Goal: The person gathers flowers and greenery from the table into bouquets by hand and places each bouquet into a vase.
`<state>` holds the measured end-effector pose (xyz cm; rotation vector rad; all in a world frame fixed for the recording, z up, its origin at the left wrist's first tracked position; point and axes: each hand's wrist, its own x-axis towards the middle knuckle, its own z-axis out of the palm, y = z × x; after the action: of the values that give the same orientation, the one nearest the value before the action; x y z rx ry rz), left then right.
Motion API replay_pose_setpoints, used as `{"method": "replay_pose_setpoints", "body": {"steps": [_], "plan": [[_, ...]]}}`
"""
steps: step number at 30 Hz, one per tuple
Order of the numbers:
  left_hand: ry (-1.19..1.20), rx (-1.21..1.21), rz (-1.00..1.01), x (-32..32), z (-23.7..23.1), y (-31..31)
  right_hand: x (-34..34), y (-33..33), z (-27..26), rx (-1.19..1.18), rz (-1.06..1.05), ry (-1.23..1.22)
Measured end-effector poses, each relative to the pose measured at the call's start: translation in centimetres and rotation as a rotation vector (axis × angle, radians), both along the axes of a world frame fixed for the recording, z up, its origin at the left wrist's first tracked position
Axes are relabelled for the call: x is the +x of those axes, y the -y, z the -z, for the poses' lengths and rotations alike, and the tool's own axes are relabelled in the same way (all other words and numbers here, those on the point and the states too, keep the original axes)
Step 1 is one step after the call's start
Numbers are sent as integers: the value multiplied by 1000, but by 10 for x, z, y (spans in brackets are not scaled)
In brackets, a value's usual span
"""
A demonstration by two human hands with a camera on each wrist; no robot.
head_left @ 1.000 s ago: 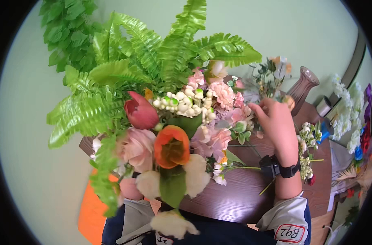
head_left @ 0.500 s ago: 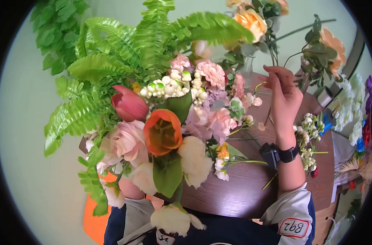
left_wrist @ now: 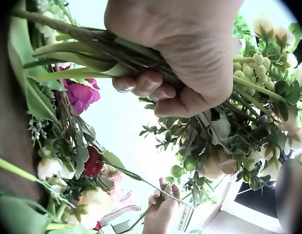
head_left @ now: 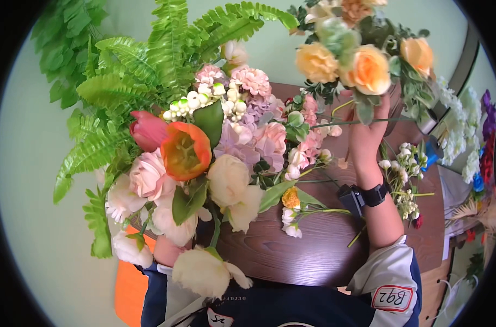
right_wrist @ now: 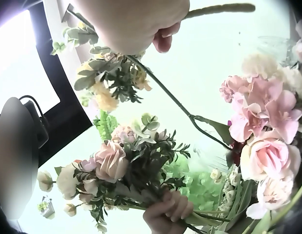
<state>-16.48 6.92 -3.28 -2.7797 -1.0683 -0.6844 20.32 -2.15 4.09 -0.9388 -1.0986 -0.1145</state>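
Observation:
My left hand grips the stems of a large flower bouquet, its fingers curled round them. The bouquet holds an orange tulip, a red tulip, a pale pink rose, white berries and cream blooms; fern fronds rise at its back. In the head view the flowers mostly hide this hand. My right hand holds a spray of peach roses by its stem, right of the bouquet and raised over the table. The stem sticks out past the right hand in the right wrist view.
Several loose stems lie on the dark wooden table, among them a sprig of small white buds and white flowers with a yellow one. White and purple flowers stand farther right. Green leaves hang on the wall.
My right hand has gone from reaching beyond the bouquet to lifting the peach rose spray nearer and upright. The bouquet has shifted left and down in the head view.

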Motion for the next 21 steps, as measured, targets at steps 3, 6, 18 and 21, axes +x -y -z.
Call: {"method": "replay_pose_setpoints", "body": {"steps": [3,6,18,21], "plan": [[-58,35,-24,0,0,3,-1,0,-2,-95,-56,-70],[-120,64,-48,0,1,7,9,-6,4,-101,-57,-79],[-336,198,-143,8,9,14,46,19,-32,-189,218,-91],[-401,211,-155,12,15,22,37,19,-33,-115,205,25]]}}
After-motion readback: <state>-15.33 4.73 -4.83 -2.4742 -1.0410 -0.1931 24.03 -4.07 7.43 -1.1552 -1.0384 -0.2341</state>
